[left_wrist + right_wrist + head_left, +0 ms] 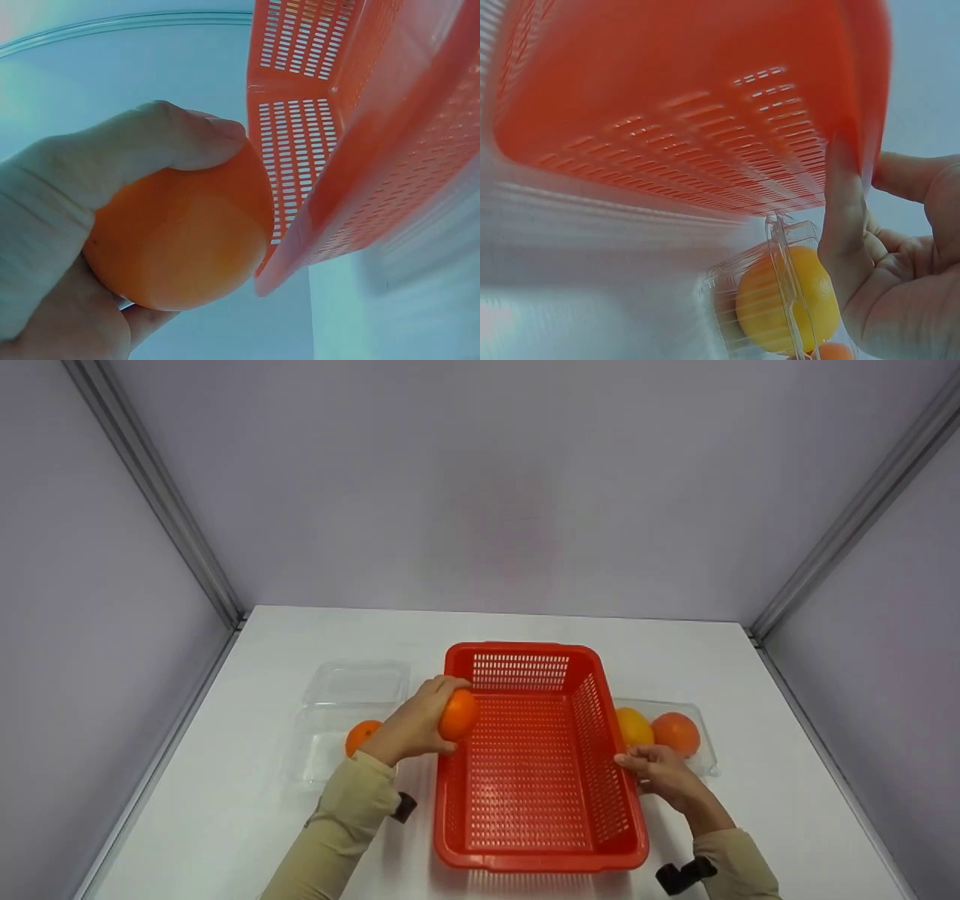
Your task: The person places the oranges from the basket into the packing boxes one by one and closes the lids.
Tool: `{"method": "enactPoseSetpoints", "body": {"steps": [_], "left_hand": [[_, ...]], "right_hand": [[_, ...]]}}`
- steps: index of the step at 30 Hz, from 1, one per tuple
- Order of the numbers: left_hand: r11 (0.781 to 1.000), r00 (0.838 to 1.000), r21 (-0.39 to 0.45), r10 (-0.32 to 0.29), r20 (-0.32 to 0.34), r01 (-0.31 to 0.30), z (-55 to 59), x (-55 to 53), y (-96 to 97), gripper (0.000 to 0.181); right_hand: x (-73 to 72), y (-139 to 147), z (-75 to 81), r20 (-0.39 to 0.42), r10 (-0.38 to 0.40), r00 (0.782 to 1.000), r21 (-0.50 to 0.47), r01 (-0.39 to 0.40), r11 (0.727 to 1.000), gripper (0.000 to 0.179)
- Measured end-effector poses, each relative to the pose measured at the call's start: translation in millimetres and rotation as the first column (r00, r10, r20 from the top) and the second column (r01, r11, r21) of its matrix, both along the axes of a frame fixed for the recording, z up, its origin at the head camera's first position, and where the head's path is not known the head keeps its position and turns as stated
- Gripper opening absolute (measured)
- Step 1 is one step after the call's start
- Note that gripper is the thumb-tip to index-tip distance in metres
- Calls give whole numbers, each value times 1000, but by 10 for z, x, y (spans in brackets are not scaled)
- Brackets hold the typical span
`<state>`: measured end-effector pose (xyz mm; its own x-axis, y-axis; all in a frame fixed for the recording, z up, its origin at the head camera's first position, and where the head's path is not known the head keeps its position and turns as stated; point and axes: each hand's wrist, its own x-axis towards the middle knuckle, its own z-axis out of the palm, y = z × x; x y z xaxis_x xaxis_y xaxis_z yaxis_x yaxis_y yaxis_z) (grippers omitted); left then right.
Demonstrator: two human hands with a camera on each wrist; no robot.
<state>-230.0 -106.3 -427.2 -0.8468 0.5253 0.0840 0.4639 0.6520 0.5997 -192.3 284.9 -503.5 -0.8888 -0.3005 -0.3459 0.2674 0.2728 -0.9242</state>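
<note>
My left hand (pixel 420 720) grips an orange (pixel 458 715) at the left rim of a red plastic basket (pixel 525 780). In the left wrist view, thumb and fingers wrap the orange (pixel 180 232), which overlaps the basket's rim (pixel 300 240). On the other side, my right hand (pixel 667 776) pinches the basket's right rim; the right wrist view has thumb and fingers (pixel 845 202) on either side of that rim. Inside, the basket shows only its perforated bottom. Beneath the left forearm, another orange (pixel 362 735) sits in an open clear plastic box (pixel 322 750), partly covered by the wrist.
Right of the basket, a clear plastic container (pixel 705 750) holds a yellow-orange fruit (pixel 634 727) and a reddish-orange fruit (pixel 676 734), near my right hand. The white table (pixel 225 810) is bounded by pale walls (pixel 495 495) at the back and both sides.
</note>
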Motion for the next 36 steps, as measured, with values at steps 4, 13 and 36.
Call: {"method": "enactPoseSetpoints", "body": {"steps": [4,13,36], "left_hand": [[1000,1000,5,27,-5,-26,-10,9,-70,83],[998,998,23,63,-16,-63,-25,21,-230,81],[982,979,-16,190,77,-190,-57,45,-467,83]], "right_hand": [[-3,-11,-12,-2,0,1000,-6,0,1000,17],[-19,-3,-2,-13,-10,1000,-31,10,999,18],[-74,78,15,6,-65,998,19,65,998,23]]}}
